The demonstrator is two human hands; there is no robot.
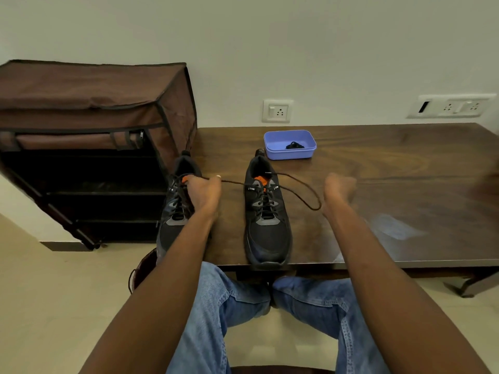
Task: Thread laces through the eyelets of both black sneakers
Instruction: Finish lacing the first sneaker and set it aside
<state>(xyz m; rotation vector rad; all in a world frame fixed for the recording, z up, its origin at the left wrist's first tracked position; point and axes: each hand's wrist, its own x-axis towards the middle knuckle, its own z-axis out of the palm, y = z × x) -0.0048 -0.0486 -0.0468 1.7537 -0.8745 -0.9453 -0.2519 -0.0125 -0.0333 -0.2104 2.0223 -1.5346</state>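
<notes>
Dark wooden table (pixel 378 168) against pale wall, brown fabric rack (pixel 89 109) at left. Both black sneakers (pixel 266 225) sit toe-toward-me at near edge, laced most of the way. My left hand (pixel 204 193) pinches one lace (pixel 302 195) end; right hand (pixel 339 190) is blurred, grip unclear. Risk: a hard sideways pull drags the right sneaker off the edge.

I read this as a room in a home. A brown fabric shoe rack (pixel 91 136) with dark open shelves stands against a plain pale wall (pixel 297 49). Beside it is a dark wooden table (pixel 391 184); switch-and-socket plates (pixel 277 111) sit on the wall above it. Pale tiled floor (pixel 54 306).
</notes>
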